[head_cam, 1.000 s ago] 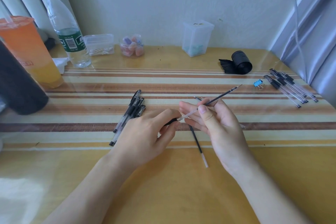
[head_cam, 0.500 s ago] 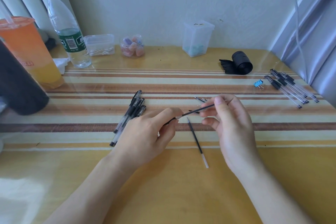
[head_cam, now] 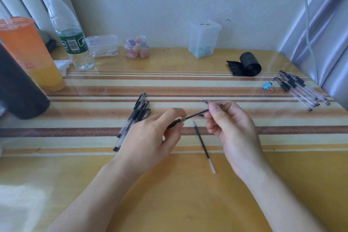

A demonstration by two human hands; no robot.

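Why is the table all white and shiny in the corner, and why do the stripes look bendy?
In the head view, light bounces off the glossy table at lower left and washes it white; the wide-angle lens bows the stripes slightly; the dark cylinder at far left is blurry, while the left hand, right hand, pen barrel and refill look sharp.

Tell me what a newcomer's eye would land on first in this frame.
The hands at centre: the left hand holds a pen barrel while the right hand pinches a black refill that meets the barrel's open end. A second refill lies on the table just below them. At far left, the tall orange drink cup stands out by colour.
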